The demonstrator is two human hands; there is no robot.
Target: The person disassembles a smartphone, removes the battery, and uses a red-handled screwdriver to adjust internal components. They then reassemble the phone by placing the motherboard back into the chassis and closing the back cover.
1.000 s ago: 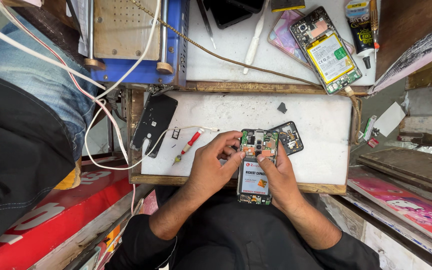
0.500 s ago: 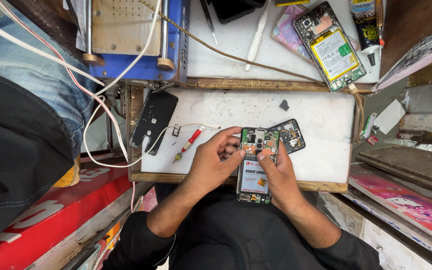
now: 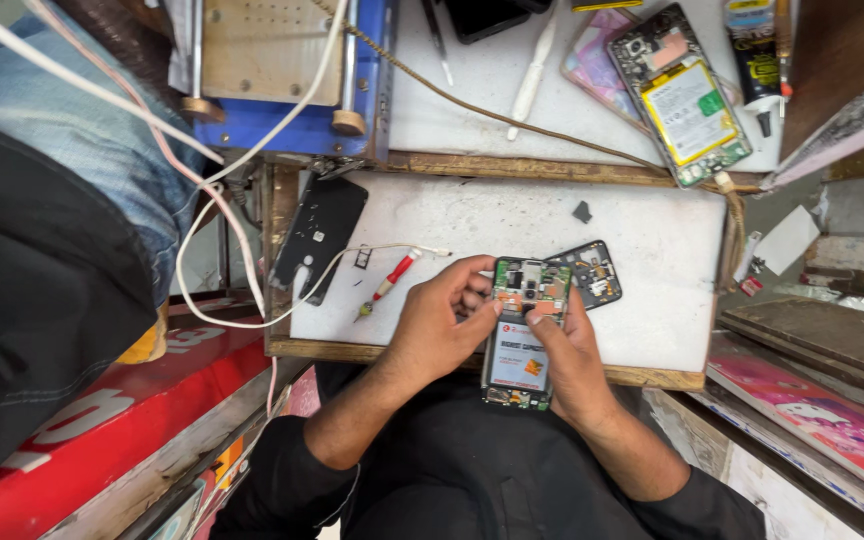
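An opened phone [image 3: 520,340] with its back off, battery and green circuit board showing, is held over the front edge of a white work board [image 3: 652,250]. My right hand [image 3: 574,362] grips its right side from below. My left hand [image 3: 440,322] holds its left edge, with the fingertips on the board near the camera module. A black inner cover plate [image 3: 592,272] lies on the board just behind the phone. A red-handled screwdriver [image 3: 388,284] lies left of my left hand.
A black phone back cover [image 3: 318,236] lies at the board's left edge with a white cable [image 3: 252,322] looping past it. Another opened phone [image 3: 690,98] with a yellow-edged battery lies on the far shelf. A person in jeans and dark clothing [image 3: 42,250] is at left.
The hands and phone stay in the same place; only my left fingertips shift slightly on the top of the phone. The view has tilted a little.
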